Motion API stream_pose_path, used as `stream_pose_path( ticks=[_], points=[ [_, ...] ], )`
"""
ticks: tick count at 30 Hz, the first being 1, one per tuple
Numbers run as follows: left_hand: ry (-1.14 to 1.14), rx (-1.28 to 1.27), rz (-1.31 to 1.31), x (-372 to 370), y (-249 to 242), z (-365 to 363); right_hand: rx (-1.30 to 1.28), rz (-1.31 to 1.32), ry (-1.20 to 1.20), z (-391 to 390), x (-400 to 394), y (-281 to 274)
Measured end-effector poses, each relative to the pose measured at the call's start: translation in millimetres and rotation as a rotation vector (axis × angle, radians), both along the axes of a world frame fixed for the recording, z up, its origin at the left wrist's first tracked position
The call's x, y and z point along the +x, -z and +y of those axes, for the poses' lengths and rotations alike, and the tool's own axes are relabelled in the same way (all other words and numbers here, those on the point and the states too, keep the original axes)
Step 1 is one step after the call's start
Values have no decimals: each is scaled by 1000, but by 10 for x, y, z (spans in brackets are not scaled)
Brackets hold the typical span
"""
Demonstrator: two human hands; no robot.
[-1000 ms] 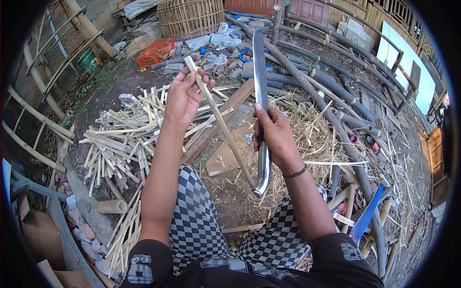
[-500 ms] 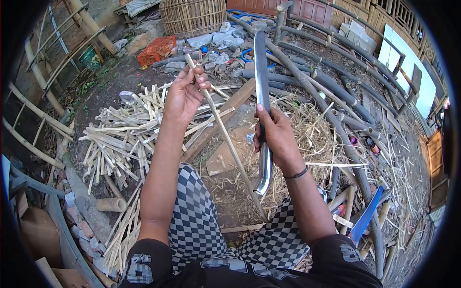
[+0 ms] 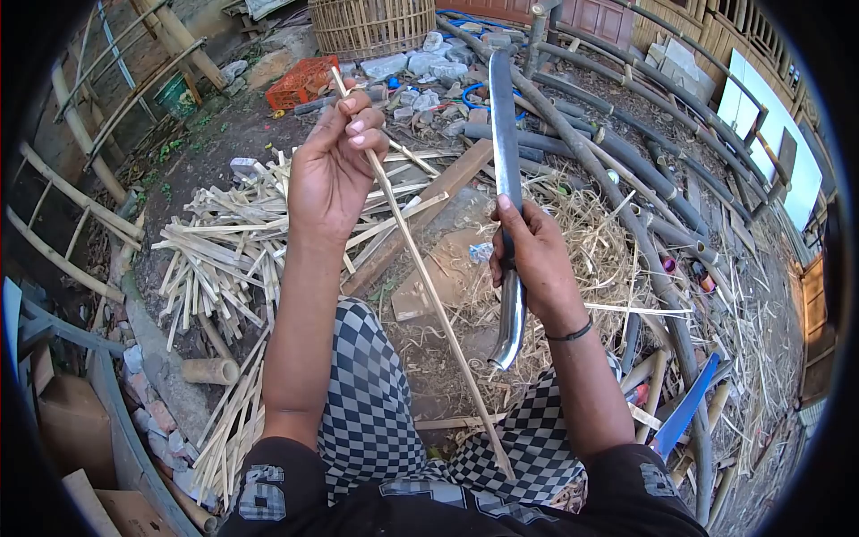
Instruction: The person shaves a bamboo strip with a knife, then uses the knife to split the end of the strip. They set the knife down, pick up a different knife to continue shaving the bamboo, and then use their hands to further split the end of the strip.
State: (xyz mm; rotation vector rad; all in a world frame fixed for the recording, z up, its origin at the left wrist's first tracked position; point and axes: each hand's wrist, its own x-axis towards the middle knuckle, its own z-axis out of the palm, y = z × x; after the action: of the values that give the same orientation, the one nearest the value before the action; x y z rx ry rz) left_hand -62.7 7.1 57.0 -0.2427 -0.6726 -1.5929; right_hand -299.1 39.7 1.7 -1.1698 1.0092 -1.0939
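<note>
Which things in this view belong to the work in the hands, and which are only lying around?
Likely part of the work:
pale strip, in the left hand
long knife, in the right hand
piled strips
curly shavings

Apparently just lying about:
orange crate
woven basket
grey stones

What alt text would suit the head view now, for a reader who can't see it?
The left hand holds a long thin stick and the right hand grips a big knife. On the ground, cut sticks are heaped to the left and shavings to the right, with a blue saw at lower right.
</note>
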Motion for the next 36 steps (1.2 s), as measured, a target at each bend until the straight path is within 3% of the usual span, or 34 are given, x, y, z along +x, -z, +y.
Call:
stream_pose_path(
  ticks=[4, 17, 32, 35, 36],
  points=[
    [150, -12, 91, -65, -64, 104, 9, 17, 6, -10, -3, 30],
    [188, -39, 116, -93, -97, 148, 2, 60, -3, -13, 28, 21],
    [109, -111, -10, -7, 28, 14, 8, 55, 4, 4, 19, 13],
    [43, -127, -78, -4, 61, -25, 5, 34, -4, -5, 10, 29],
    [-96, -112, -194, -36, 60, -20, 8, 38, 0, -5, 8, 24]
  ],
)
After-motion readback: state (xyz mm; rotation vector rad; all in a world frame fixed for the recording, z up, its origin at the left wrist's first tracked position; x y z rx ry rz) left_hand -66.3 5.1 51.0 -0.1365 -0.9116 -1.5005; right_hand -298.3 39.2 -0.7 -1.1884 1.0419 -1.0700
